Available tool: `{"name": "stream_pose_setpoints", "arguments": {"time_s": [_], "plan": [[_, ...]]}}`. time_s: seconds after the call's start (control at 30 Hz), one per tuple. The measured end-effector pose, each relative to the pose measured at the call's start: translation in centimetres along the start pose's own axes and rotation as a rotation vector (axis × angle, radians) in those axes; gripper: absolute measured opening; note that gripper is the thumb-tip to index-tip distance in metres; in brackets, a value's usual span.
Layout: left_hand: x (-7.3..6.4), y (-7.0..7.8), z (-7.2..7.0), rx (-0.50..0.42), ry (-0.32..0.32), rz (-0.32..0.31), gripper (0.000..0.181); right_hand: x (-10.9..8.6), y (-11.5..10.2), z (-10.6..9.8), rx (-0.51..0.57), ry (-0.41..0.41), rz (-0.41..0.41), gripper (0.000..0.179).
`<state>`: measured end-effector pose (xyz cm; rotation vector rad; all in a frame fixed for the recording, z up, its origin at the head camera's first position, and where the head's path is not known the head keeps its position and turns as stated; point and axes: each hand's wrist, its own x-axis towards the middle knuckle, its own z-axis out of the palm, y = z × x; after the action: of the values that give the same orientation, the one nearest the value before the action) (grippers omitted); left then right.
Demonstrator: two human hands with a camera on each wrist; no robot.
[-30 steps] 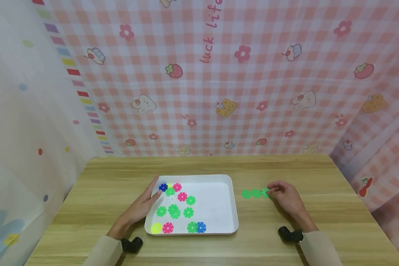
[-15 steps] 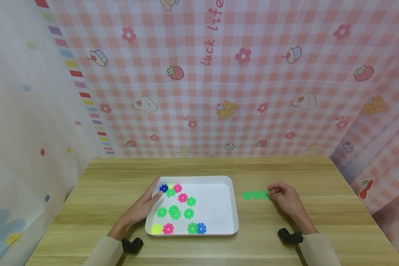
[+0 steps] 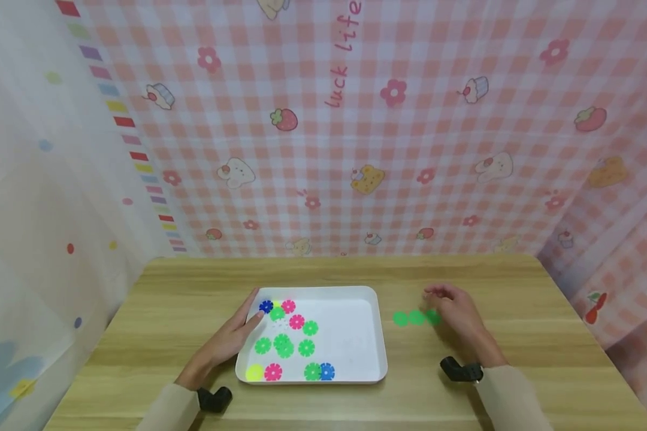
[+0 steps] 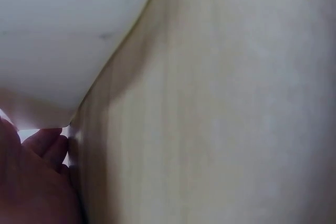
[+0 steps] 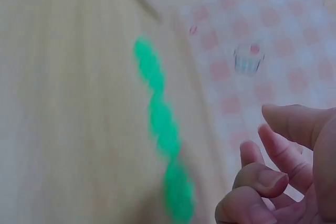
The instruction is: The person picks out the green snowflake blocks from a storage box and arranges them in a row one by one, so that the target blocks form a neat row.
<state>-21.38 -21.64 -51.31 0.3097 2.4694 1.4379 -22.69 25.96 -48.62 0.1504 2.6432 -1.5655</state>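
Observation:
My left hand (image 3: 226,335) grips the left side of a white tray (image 3: 350,335), thumb over the rim and fingers along the outer wall. In the left wrist view those fingers sit against the tray's wall. Right of the tray, three green snowflake discs (image 3: 401,318) lie in a line on the table. My right hand (image 3: 457,311) hovers just above the rightmost green disc (image 3: 434,316), partly overlapping it. The right wrist view shows the thumb apart from loosely bent fingers, nothing between them, beside the blurred green row (image 5: 164,129).
Inside the tray, mostly its left half, lie several snowflake discs: green (image 3: 306,348), pink (image 3: 273,372), yellow (image 3: 254,373) and blue (image 3: 326,371). Some overlap. A wood-grain table (image 3: 194,281) carries everything, with a pink checked curtain (image 3: 323,143) behind it.
My right hand has let go of the rightmost green disc, rising and shifting slightly left. The three discs stay in line. My left hand keeps its grip on the tray.

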Motion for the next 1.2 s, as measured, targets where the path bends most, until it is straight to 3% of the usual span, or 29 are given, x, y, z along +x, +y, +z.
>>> {"name": "stream_pose_setpoints", "arguments": {"time_s": [0.2, 0.4, 0.6, 0.93, 1.2], "plan": [[0.2, 0.0, 0.0, -0.001, 0.002, 0.000, 0.065, 0.9, -4.3, 2.2, 0.094, -0.069, -0.043, 0.032], [0.1, 0.1, 0.1, 0.000, -0.001, -0.024, 0.065, 1.4, -7.7, 4.7, 0.175, -0.214, -0.082, 0.026], [0.2, 0.0, 0.2, 0.018, -0.003, -0.022, 0.065, 1.8, -10.0, 7.3, 0.170, -0.335, -0.102, 0.026], [0.2, 0.1, 0.0, 0.026, -0.001, -0.008, 0.066, 1.6, -10.5, 12.5, 0.056, -0.527, -0.122, 0.025], [0.1, -0.1, 0.1, 0.032, 0.001, -0.013, 0.068, 1.1, -9.9, 16.2, -0.030, -0.548, -0.092, 0.021]]}}
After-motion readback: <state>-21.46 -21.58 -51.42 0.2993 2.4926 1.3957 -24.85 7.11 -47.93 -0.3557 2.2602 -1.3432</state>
